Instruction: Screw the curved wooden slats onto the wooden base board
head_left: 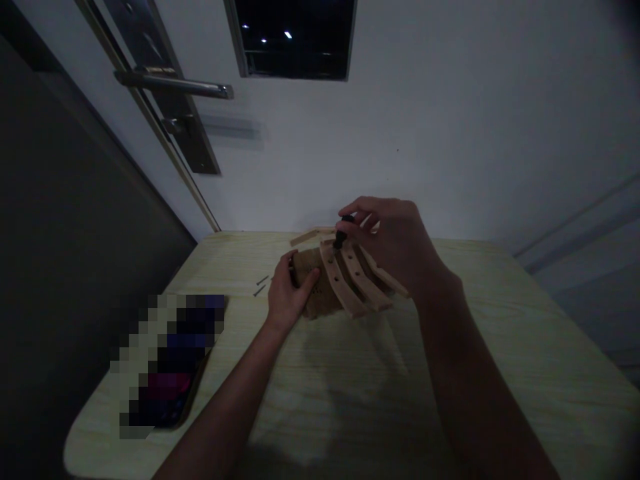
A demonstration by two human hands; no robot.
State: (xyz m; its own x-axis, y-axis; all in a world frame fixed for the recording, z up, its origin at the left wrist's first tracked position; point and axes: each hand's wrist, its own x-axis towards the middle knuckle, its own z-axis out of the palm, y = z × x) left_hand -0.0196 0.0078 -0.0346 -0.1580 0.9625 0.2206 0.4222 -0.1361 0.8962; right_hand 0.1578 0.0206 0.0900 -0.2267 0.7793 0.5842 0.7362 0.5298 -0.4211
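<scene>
A wooden piece with curved slats [345, 283] lies on the table, tilted, with dark holes along the slats. My left hand [289, 293] is closed around the left end of its brown block [323, 300], thumb on top. Between the fingertips of my right hand [387, 230] is a short black-handled screwdriver [342, 233], pointing down at the upper part of the nearest slat. Its tip is too dark to make out. Two screws [260, 285] lie on the table to the left of my left hand.
The pale wood-grain table [450, 400] stands against a white door [450, 120] with a metal handle [175, 85] and a small dark window [295, 37]. A phone [185, 373], partly blurred out, lies at the table's left. Another wooden strip [304, 237] shows behind the piece.
</scene>
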